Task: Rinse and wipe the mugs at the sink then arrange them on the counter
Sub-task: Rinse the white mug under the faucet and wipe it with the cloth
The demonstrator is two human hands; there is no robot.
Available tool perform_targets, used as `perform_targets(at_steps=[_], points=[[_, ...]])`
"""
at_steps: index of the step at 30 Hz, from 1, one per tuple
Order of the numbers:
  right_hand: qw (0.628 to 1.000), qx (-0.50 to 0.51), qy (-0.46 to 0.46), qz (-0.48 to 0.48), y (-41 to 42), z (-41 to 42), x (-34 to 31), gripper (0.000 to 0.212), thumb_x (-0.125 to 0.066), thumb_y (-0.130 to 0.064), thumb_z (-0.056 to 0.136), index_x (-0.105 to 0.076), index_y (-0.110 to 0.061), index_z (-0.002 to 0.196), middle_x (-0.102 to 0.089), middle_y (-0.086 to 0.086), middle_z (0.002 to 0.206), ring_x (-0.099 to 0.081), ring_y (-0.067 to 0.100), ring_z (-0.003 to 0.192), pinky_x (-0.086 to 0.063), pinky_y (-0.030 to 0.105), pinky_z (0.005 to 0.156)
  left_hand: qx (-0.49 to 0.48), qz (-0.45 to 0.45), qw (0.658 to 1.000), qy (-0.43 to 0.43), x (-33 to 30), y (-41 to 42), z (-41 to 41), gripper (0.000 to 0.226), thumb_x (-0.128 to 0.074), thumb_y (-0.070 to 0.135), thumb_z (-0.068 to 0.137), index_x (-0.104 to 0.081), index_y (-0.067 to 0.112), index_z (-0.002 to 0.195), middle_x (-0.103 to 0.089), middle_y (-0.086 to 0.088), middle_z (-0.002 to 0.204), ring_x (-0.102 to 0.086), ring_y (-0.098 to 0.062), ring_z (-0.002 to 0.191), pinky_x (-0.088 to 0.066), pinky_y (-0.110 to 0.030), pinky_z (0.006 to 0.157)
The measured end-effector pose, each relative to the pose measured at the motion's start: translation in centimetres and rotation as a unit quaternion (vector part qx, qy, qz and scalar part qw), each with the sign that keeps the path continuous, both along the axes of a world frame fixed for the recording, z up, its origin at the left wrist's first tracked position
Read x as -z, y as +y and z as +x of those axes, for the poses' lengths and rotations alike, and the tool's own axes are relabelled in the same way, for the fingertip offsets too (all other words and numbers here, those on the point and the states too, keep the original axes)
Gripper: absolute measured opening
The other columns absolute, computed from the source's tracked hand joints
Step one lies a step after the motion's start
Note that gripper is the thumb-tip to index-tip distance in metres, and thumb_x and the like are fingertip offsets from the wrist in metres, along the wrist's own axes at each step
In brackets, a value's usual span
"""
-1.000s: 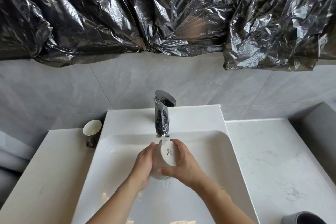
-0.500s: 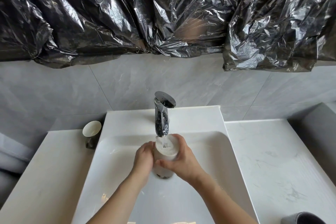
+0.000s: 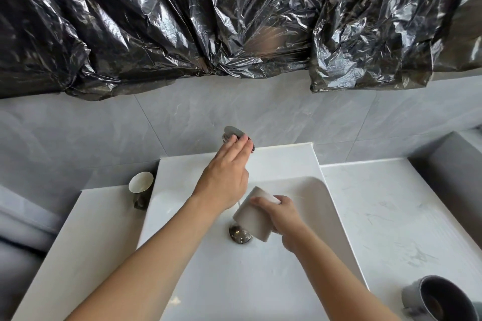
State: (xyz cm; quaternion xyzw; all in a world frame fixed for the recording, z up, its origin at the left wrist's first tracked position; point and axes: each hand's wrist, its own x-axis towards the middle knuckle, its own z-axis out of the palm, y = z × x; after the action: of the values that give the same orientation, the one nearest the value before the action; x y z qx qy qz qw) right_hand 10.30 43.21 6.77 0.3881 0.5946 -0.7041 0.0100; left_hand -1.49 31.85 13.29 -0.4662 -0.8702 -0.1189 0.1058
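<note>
White mug: being held tipped, mouth down, over the drain, likely to empty rinse water.
Right hand: fingers wrapping the mug's side, gripping it.
Left hand: fingers straight, resting on the faucet lever, probably working the water.
Other mugs: one standing left of the sink, a brown mug; a grey mug lying on the right counter.

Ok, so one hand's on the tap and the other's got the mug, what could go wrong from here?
1. Only the right hand holds the wet white mug, tilted over the drain; it could slip and chip against the sink.
2. The left hand reaches over the tap, so a sudden turn might splash water.
3. The grey mug sits near the counter's front edge, where an elbow could knock it.
</note>
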Motion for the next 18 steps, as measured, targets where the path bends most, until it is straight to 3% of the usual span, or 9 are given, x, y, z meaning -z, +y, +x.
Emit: perform_targets(at_steps=[2, 4, 6, 9, 11, 13, 18], points=[[0.999, 0.017, 0.003, -0.033, 0.0, 0.8, -0.6, 0.067, -0.083, -0.041, 0.073, -0.051, -0.013, 0.125, -0.064, 0.007, 0.114, -0.067, 0.02, 0.093, -0.056, 0.033, 0.07, -0.01, -0.036, 0.999, -0.006, -0.8, -0.1, 0.0, 0.06, -0.025, 0.02, 0.092, -0.037, 0.008, 0.15, -0.031, -0.008, 0.16, -0.023, -0.027, 0.149, -0.018, -0.037, 0.123], [0.997, 0.036, 0.015, -0.068, 0.0, 1.8, -1.1, 0.056, -0.08, -0.037, 0.079, -0.055, -0.012, 0.122, -0.067, 0.009, 0.11, -0.068, 0.022, 0.092, -0.057, 0.038, 0.076, -0.011, -0.018, 0.999, -0.047, -1.4, -0.6, 0.6, 0.056, -0.033, 0.015, 0.096, -0.033, 0.011, 0.152, -0.025, -0.006, 0.162, -0.02, -0.027, 0.15, -0.016, -0.04, 0.123], [0.993, 0.056, 0.024, -0.097, -0.1, 2.8, -1.7, 0.055, -0.079, -0.039, 0.079, -0.055, -0.013, 0.121, -0.068, 0.01, 0.109, -0.068, 0.024, 0.093, -0.06, 0.039, 0.075, -0.012, 0.068, 0.995, -0.078, -1.6, -1.9, 2.5, 0.054, -0.036, 0.012, 0.094, -0.04, 0.009, 0.148, -0.033, -0.008, 0.157, -0.03, -0.027, 0.144, -0.024, -0.038, 0.12], [0.986, 0.086, 0.039, -0.14, -0.4, 4.3, -2.6, 0.044, -0.075, -0.038, 0.083, -0.057, -0.014, 0.116, -0.067, 0.011, 0.108, -0.067, 0.026, 0.092, -0.06, 0.039, 0.072, -0.034, 0.143, 0.978, -0.15, -0.4, -4.6, 6.6, 0.043, -0.04, 0.013, 0.098, -0.051, 0.008, 0.139, -0.049, -0.005, 0.144, -0.043, -0.022, 0.132, -0.025, -0.021, 0.112], [0.981, 0.091, 0.046, -0.163, -0.7, 5.3, -3.0, 0.039, -0.074, -0.039, 0.084, -0.061, -0.015, 0.112, -0.068, 0.012, 0.107, -0.068, 0.027, 0.094, -0.06, 0.043, 0.076, -0.058, 0.08, 0.966, -0.239, 0.8, -6.3, 8.5, 0.041, -0.042, 0.023, 0.102, -0.048, 0.017, 0.143, -0.051, 0.002, 0.144, -0.043, -0.017, 0.132, -0.027, -0.022, 0.111], [0.978, 0.092, 0.051, -0.181, -1.2, 6.0, -3.2, 0.039, -0.075, -0.041, 0.083, -0.063, -0.016, 0.112, -0.069, 0.013, 0.109, -0.069, 0.028, 0.095, -0.061, 0.044, 0.077, -0.072, -0.006, 0.946, -0.316, 1.7, -7.6, 9.5, 0.045, -0.04, 0.039, 0.102, -0.04, 0.031, 0.147, -0.051, 0.009, 0.142, -0.046, -0.013, 0.13, -0.036, -0.031, 0.109], [0.977, 0.07, 0.04, -0.196, -3.2, 7.2, -3.1, 0.037, -0.074, -0.042, 0.085, -0.067, -0.016, 0.11, -0.074, 0.012, 0.104, -0.074, 0.03, 0.093, -0.061, 0.047, 0.081, -0.088, -0.017, 0.93, -0.356, 2.2, -8.6, 9.8, 0.043, -0.041, 0.043, 0.1, -0.038, 0.041, 0.143, -0.065, 0.011, 0.122, -0.059, -0.017, 0.114, -0.047, -0.034, 0.095]])
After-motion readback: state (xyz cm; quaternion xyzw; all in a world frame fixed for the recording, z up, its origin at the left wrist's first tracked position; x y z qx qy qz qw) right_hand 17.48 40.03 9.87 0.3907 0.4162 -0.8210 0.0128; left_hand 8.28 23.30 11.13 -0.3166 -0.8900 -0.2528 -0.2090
